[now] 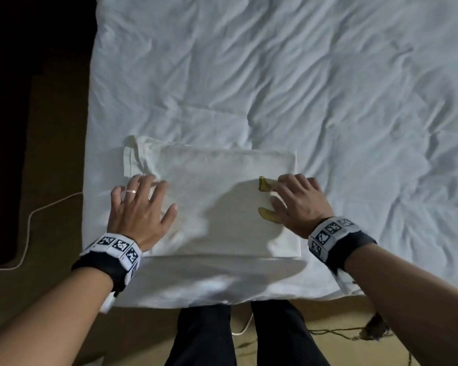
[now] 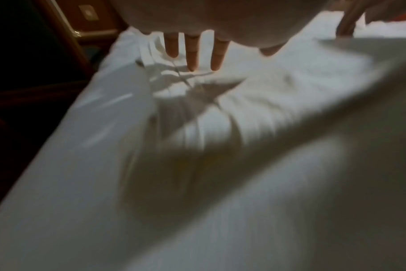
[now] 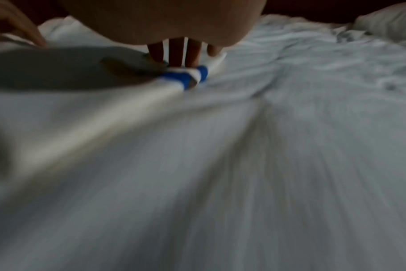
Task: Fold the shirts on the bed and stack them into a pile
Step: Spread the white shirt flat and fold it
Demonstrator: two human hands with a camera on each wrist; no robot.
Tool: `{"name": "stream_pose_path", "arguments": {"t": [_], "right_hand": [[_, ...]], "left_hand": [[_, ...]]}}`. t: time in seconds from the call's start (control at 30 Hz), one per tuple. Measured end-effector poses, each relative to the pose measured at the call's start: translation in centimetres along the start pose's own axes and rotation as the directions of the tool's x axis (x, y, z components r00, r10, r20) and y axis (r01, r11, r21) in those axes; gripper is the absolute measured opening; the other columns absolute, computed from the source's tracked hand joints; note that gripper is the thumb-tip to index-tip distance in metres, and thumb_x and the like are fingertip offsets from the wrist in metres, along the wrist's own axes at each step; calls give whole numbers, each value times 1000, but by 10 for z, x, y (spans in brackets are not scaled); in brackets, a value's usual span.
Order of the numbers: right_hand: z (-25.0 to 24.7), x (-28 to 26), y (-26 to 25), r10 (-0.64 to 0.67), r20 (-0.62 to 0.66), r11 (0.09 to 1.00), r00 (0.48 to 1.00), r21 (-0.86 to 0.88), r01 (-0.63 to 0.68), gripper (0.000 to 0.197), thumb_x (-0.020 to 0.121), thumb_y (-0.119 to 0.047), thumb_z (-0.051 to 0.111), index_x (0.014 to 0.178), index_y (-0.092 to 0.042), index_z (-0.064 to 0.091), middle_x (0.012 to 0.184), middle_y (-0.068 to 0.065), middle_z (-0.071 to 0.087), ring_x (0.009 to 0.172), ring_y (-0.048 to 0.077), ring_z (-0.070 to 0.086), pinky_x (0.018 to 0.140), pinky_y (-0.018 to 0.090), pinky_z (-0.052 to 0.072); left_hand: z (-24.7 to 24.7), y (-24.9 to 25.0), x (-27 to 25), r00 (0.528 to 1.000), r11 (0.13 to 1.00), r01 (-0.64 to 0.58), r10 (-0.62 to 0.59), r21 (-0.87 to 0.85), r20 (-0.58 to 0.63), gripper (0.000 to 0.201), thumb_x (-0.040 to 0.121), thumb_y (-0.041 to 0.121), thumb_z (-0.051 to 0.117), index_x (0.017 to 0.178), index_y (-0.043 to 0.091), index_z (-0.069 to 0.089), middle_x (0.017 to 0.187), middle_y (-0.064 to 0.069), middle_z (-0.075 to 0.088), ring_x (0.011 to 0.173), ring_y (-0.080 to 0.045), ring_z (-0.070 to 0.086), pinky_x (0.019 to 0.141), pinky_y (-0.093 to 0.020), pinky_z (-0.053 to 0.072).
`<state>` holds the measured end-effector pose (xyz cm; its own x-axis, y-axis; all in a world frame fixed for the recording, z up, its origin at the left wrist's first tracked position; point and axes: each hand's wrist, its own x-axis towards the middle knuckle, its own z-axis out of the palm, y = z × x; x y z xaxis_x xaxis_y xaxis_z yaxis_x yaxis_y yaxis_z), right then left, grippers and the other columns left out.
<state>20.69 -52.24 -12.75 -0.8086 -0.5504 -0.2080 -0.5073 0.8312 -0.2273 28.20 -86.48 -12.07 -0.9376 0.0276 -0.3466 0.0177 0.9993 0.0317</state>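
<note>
A white shirt (image 1: 209, 186) lies folded into a rectangle near the bed's front edge, with a yellow print (image 1: 265, 184) showing on its right part. My left hand (image 1: 148, 196), wearing a ring, rests flat with spread fingers on the shirt's left side, by the crumpled collar end. My right hand (image 1: 294, 196) lies flat on the right edge, partly over the print. In the left wrist view straight fingers (image 2: 192, 55) touch wrinkled fabric (image 2: 220, 110). In the right wrist view straight fingers (image 3: 175, 53) press beside a blue-striped band (image 3: 186, 77) at the shirt's edge.
The wrinkled white bed sheet (image 1: 275, 75) spreads far and to the right. A pillow (image 3: 387, 22) lies at the far end. A white cable (image 1: 29, 220) runs over the floor on the left. Wooden furniture (image 2: 81, 22) stands beside the bed. My legs (image 1: 204, 336) meet the front edge.
</note>
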Motion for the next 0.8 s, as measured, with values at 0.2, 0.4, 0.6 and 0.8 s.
{"name": "stream_pose_path", "arguments": {"t": [0.2, 0.4, 0.6, 0.8], "right_hand": [[-18, 65, 13, 184, 90, 982, 979, -48, -181, 59, 88, -15, 53, 145, -22, 39, 150, 2, 39, 132, 28, 39, 100, 47, 37], [-23, 92, 22, 223, 206, 973, 953, -105, -205, 57, 85, -22, 60, 138, -28, 43, 126, 0, 53, 117, 25, 44, 100, 44, 29], [-42, 83, 24, 306, 255, 944, 917, 47, -328, 18, 82, -25, 63, 99, -19, 63, 100, -1, 57, 100, 23, 48, 90, 39, 35], [-113, 66, 20, 324, 168, 875, 931, 321, -362, 20, 78, -20, 64, 73, -19, 45, 64, 3, 52, 61, 26, 50, 51, 29, 36]], "left_hand": [[-18, 4, 75, 991, 997, -44, 36, -61, -127, 57, 92, 35, 48, 147, 21, 42, 155, -3, 39, 140, -32, 30, 101, -51, 24], [-18, -9, 105, 998, 998, -58, 58, 2, 11, 45, 89, 34, 52, 134, 28, 48, 121, -3, 59, 120, -28, 45, 99, -45, 19], [-45, -19, 106, 988, 996, -93, 91, 11, 127, 17, 98, 44, 48, 98, 28, 53, 101, 9, 52, 114, -20, 46, 100, -43, 16], [-124, -25, 85, 984, 988, -150, 145, -47, -105, 14, 95, 30, 56, 85, 30, 46, 85, 14, 57, 90, -19, 52, 74, -37, 14]]}}
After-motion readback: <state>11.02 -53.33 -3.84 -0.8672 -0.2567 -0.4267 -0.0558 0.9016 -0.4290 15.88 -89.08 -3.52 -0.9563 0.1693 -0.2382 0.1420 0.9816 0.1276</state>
